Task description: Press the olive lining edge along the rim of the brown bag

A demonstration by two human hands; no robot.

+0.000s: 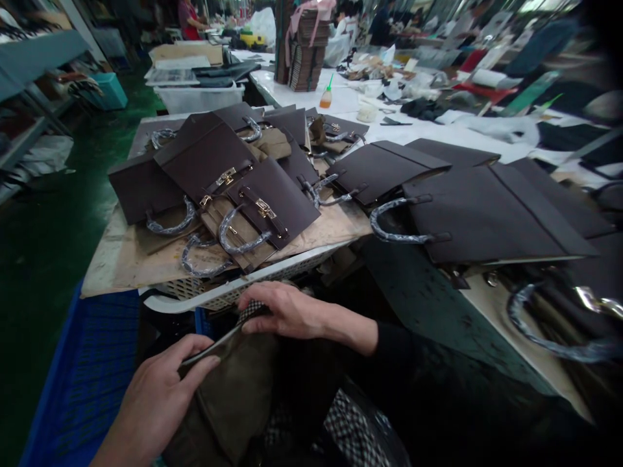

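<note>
An olive-brown fabric piece (238, 389) with a pale edge hangs between my hands, close to my lap. My left hand (163, 383) pinches that edge between thumb and fingers at the lower left. Farther along the same edge, my right hand (292, 311) is closed on it, thumb below and fingers above. A small black-and-white checked patch shows under the right fingers. Just beyond my hands, dark brown handbags (282, 201) with plastic-wrapped handles and gold-coloured clasps lie piled on a cardboard-covered surface (117, 259).
A white basket (233, 292) sits under the cardboard's near edge, with a blue crate (92, 363) at left. More dark handbags (487, 207) lie on the right. On the white table behind stand a glue bottle (326, 97) and a stack of brown pieces (309, 52). People work farther back.
</note>
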